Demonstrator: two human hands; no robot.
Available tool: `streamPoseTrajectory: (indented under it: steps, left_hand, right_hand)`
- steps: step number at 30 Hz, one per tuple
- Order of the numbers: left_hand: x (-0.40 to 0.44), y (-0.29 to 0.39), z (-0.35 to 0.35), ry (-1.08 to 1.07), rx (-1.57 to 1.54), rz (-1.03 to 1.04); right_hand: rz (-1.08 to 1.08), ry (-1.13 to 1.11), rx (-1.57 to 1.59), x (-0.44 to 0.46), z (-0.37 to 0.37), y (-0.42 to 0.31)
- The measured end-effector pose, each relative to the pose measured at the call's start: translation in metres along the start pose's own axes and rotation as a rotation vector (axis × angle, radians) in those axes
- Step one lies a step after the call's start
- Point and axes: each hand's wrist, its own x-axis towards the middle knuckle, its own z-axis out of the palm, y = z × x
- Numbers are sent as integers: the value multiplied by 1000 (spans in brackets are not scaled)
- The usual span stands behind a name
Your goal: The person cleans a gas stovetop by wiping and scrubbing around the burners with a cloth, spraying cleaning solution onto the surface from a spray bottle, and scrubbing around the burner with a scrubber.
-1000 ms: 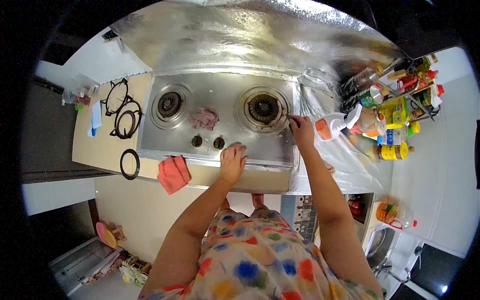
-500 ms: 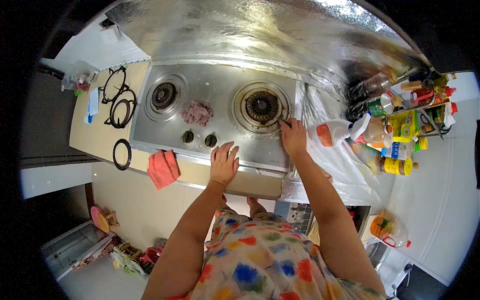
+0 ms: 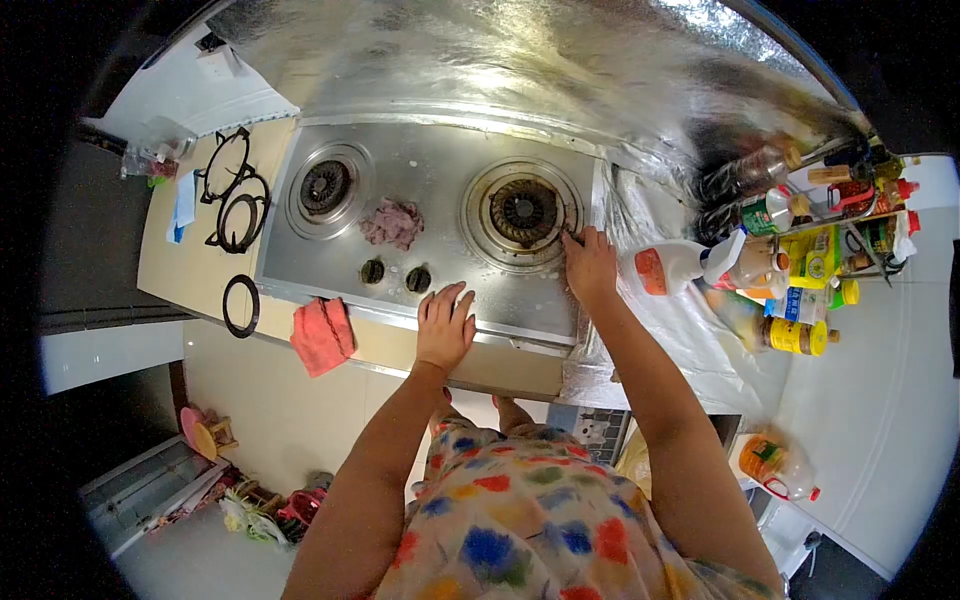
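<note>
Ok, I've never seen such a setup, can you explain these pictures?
There's no machine, just a bare-handed person seen by one camera worn on the head, looking forward and down. Ahead is a metal stove with two burners and two dark knobs. A crumpled purplish cloth lies between the burners. On the counter to the left are black pan supports and a black ring; a red cloth hangs over the counter's edge. The left hand rests at the stove's front edge, holding nothing visible. The right hand is by the right burner; whether it grips something, I can't tell.
</note>
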Motion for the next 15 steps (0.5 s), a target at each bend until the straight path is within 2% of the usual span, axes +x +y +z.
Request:
streamPoseTrajectory:
  steps: [2, 5, 8, 10, 12, 14, 15]
  left_hand:
    - [0, -1, 2, -7, -52, 5]
    - [1, -2, 2, 10, -48, 19]
    - [1, 1, 0, 16, -33, 21]
    - [0, 0, 1, 18, 6, 16]
    - [1, 0, 0, 16, -5, 19]
    - [0, -1, 0, 22, -5, 21]
    - [0, -1, 2, 29, -2, 25]
  right_hand:
    - [22, 42, -58, 10, 3, 1]
    - [87, -24, 33, 35, -15, 1]
    - [99, 2, 26, 26, -9, -3]
    - [180, 16, 142, 13, 14, -2]
    - [165, 14, 181, -1, 23, 0]
    - [52, -5, 143, -9, -8, -10]
    - [67, 40, 119, -5, -7, -8]
